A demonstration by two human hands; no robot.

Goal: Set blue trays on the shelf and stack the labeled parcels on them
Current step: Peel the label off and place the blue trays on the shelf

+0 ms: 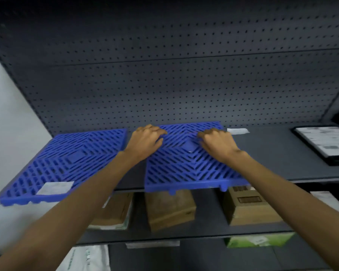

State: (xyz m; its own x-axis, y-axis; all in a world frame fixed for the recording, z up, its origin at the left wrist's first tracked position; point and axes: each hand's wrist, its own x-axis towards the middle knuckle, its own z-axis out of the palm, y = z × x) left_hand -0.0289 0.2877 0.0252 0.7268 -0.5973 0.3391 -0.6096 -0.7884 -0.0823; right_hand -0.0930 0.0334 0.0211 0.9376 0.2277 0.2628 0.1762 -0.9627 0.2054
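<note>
Forearms (pixel 82 202) outstretched, left hand (pixel 145 142) and right hand (pixel 218 146) grip the overhanging blue tray (pixel 184 169) with curled fingers; it wants pushing back squarely.

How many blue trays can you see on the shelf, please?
2. The left tray lies at the shelf end; the right tray sits beside it under the left hand and right hand. Both overhang the front edge. None appears hidden.
</note>
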